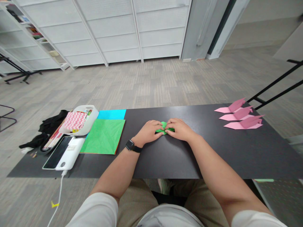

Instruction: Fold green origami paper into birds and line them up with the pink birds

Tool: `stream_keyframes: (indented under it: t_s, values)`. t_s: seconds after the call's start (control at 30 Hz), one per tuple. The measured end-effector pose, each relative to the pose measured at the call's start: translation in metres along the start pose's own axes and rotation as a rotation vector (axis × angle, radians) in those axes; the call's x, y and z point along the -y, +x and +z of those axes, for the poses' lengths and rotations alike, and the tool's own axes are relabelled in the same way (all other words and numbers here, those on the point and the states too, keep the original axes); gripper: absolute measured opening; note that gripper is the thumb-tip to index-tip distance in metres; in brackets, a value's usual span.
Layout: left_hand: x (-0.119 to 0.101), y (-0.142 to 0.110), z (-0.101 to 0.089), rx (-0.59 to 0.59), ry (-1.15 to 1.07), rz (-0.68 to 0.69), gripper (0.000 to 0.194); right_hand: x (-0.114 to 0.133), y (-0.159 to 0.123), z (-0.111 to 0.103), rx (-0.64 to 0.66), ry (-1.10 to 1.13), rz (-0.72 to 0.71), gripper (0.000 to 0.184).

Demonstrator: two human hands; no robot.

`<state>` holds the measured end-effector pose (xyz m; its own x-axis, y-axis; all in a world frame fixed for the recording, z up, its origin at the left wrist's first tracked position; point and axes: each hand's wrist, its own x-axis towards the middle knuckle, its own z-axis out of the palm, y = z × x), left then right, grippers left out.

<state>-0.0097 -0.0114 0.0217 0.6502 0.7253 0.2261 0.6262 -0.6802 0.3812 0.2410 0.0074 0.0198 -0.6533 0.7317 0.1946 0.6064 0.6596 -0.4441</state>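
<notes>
A small folded piece of green paper (163, 125) lies at the middle of the dark table, between my two hands. My left hand (150, 130), with a black watch on its wrist, pinches the left side of the paper between thumb and fingers. From the right, my right hand (179, 128) grips the other side, its thumb and fingertips close to those of the left. The fingers cover much of the paper, so its exact folds are hidden.
Three pink folded paper birds (243, 123) stand at the table's right. Left of my hands lies a stack of green sheets (104, 135) over blue paper (112, 114). Beyond it are a white basket (91, 123), a phone (58, 153), a white power bank (71, 154) with cable, and black cloth (52, 121).
</notes>
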Motion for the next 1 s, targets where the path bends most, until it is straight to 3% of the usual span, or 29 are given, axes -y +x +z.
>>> stream_keyframes:
  t_s: [0.17, 0.67, 1.0]
  values:
    - [-0.002, 0.003, 0.003, 0.017, -0.019, -0.035, 0.020, -0.012, 0.001, 0.009, -0.045, -0.028, 0.023, 0.025]
    - [-0.003, 0.005, 0.004, 0.027, -0.022, -0.053, 0.016, -0.014, 0.002, 0.009, 0.008, -0.020, 0.023, 0.026]
    - [-0.002, 0.003, 0.003, 0.019, -0.022, -0.038, 0.018, -0.012, 0.001, 0.007, -0.048, 0.058, -0.031, 0.022]
